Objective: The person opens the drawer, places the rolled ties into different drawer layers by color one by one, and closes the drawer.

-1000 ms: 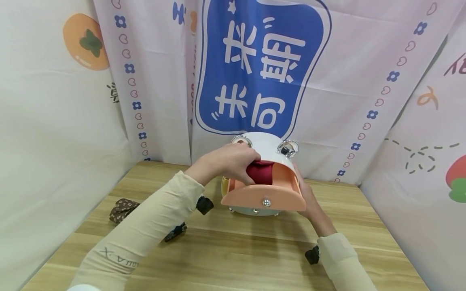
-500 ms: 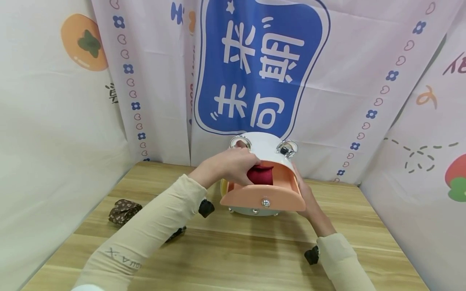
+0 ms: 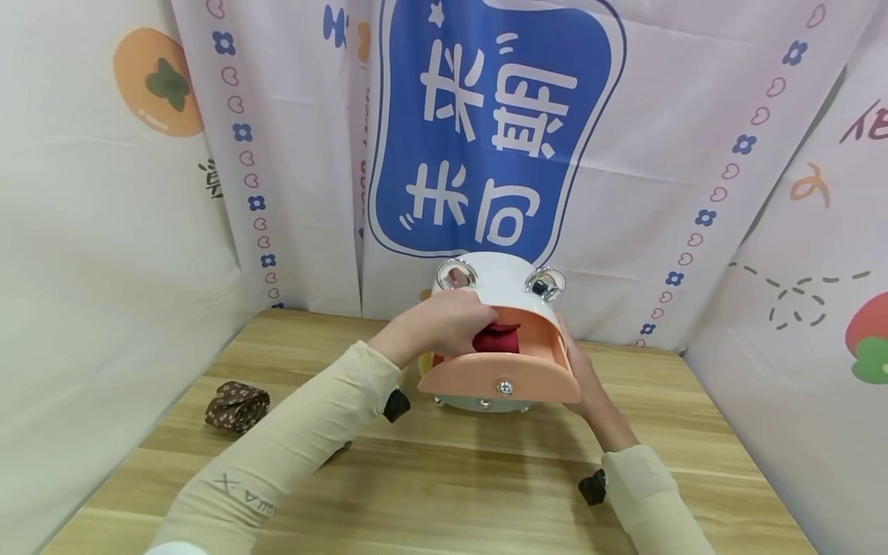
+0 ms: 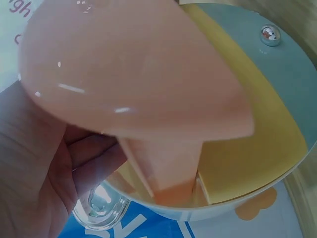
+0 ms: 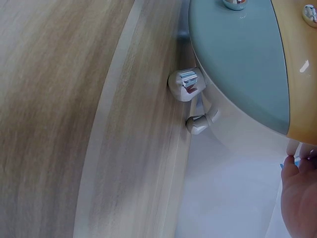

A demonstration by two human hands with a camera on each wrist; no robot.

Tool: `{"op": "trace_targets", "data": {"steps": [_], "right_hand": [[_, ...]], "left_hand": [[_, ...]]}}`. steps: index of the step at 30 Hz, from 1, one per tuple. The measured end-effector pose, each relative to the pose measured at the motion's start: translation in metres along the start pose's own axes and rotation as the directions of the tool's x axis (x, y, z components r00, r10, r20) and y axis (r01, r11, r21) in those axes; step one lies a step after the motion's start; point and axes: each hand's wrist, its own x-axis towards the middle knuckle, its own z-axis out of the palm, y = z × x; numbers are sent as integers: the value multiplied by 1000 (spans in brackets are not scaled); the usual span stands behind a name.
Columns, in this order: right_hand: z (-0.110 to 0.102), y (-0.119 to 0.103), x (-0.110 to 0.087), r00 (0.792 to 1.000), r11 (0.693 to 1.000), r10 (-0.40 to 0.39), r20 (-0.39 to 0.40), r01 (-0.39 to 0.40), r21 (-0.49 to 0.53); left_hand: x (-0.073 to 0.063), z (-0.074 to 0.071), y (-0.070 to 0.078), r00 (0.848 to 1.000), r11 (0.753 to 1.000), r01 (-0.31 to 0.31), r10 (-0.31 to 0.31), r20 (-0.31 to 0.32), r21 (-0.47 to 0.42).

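A small white rounded drawer cabinet [image 3: 501,274] with two shiny rings on top stands on the table. Its orange top drawer [image 3: 479,378] is pulled out, and a folded dark red cloth [image 3: 498,339] lies inside at the left. My left hand [image 3: 451,322] reaches into this drawer and grips the cloth's left side, its fingertips hidden behind the drawer front. In the left wrist view, the fingers pass behind the orange front [image 4: 138,69]. My right hand [image 3: 579,370] rests against the cabinet's right side; its fingertips [image 5: 290,171] touch the white shell in the right wrist view.
A rolled brown patterned cloth [image 3: 237,406] lies on the wooden table [image 3: 486,493] at the left. A dark item [image 3: 338,452] shows partly from under my left sleeve. Below the orange drawer are a yellow drawer [image 4: 247,148] and a blue-green one [image 5: 242,54]. Printed curtains [image 3: 298,154] enclose the table.
My left hand has moved lower and deeper into the drawer, and the red cloth has sunk with it. More of the brown cloth shows beside the left sleeve. The right hand stays in place.
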Motion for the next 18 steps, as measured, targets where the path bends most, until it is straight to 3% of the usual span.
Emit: {"op": "trace_targets", "data": {"steps": [5, 10, 18], "right_hand": [[1, 0, -1, 1000, 1000, -11, -5, 11, -18], [2, 0, -1, 1000, 999, -16, -8, 15, -35], [0, 0, -1, 1000, 1000, -9, -5, 9, -25]], "left_hand": [[2, 4, 2, 1000, 1000, 12, -12, 18, 15], [0, 3, 1, 1000, 1000, 1, -1, 10, -23], [-11, -17, -2, 998, 991, -69, 69, -5, -118]]}}
